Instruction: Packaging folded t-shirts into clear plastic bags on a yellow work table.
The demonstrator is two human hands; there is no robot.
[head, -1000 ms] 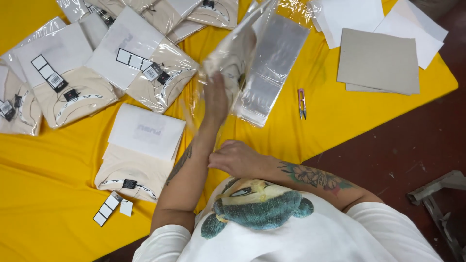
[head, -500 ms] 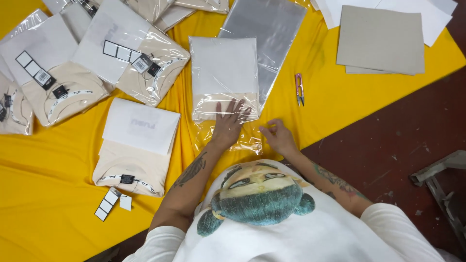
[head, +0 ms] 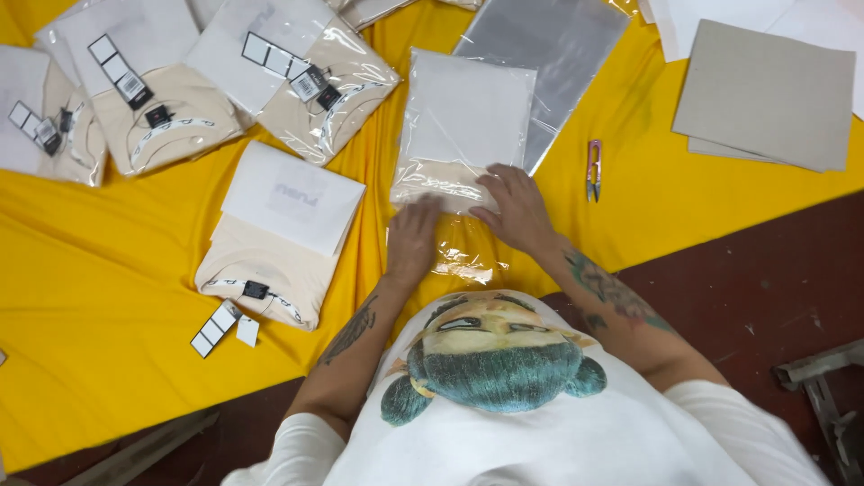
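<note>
Bagged shirt (head: 463, 126), a folded cream garment with a white sheet on top, lies inside a clear plastic bag on the yellow cloth (head: 108, 297), directly in front of the person. Both hands press flat on the near, open end of the bag, where the loose flap (head: 459, 256) crinkles toward the table edge. The left hand (head: 412, 241) lies palm down with fingers together on the flap just below the garment's near edge; the right hand (head: 513, 209) rests spread on the bag's near right corner, partly over the garment. Neither hand grips anything.

Risks, as I judge them: the flap is slick and wrinkled, so uneven pressure could crease it crookedly or trap air; pushing forward could slide the whole pack into the stack of empty clear bags (head: 549, 54) touching its far right side. The small pink-handled snips (head: 594, 169) lie just beside the right hand, and a sideways sweep could knock them. 1 unbagged folded shirt (head: 279, 234) with loose tags sits near the left forearm.
</note>
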